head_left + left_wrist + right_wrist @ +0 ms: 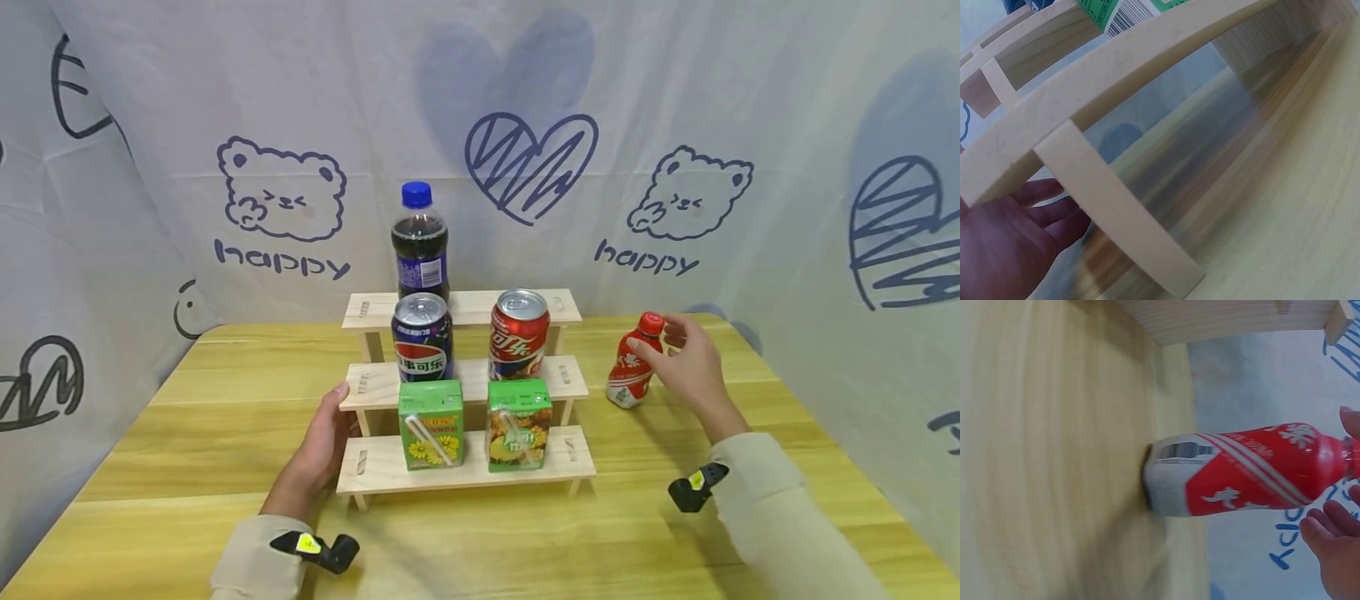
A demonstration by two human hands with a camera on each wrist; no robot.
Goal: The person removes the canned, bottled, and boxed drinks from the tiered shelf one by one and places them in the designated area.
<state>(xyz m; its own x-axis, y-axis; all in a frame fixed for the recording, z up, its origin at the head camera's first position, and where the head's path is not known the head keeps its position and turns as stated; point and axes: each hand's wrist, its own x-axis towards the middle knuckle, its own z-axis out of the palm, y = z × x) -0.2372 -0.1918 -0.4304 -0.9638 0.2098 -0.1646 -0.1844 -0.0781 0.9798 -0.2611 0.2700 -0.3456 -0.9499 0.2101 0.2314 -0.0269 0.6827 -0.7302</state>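
While the right hand [693,371] reaches round the neck of a small red bottle [630,371], thumb on one side and loosely bent fingers on the other, the right wrist view shows space between the fingers and the bottle; whether any fingertip touches it, I cannot tell. The left hand [318,442] is at the left side of a three-tier wooden rack [375,475], its thumb tip by the end of the middle tier and its slightly bent fingers near a leg; I cannot tell whether it grips the wood.

On the top tier stands a cola bottle [420,250], closed with a blue cap [417,195], clear enough to show dark liquid reaching up towards its shoulder. The middle tier holds two cans, a dark blue can [422,342] on the left and a red can [517,342] on the right, their contents hidden. Two green drink cartons, a left carton [431,417] with yellow flowers and a right carton [519,396] with a fruit print, stand on the bottom tier, each with a wrapped straw across its front.

The small red bottle stands on the table [225,450], to the right of the rack and apart from it. Its wrap is red with white characters and slanting white stripes, turning white towards the base, where a barcode shows; a red cap [652,323] tops it, and its contents are hidden.
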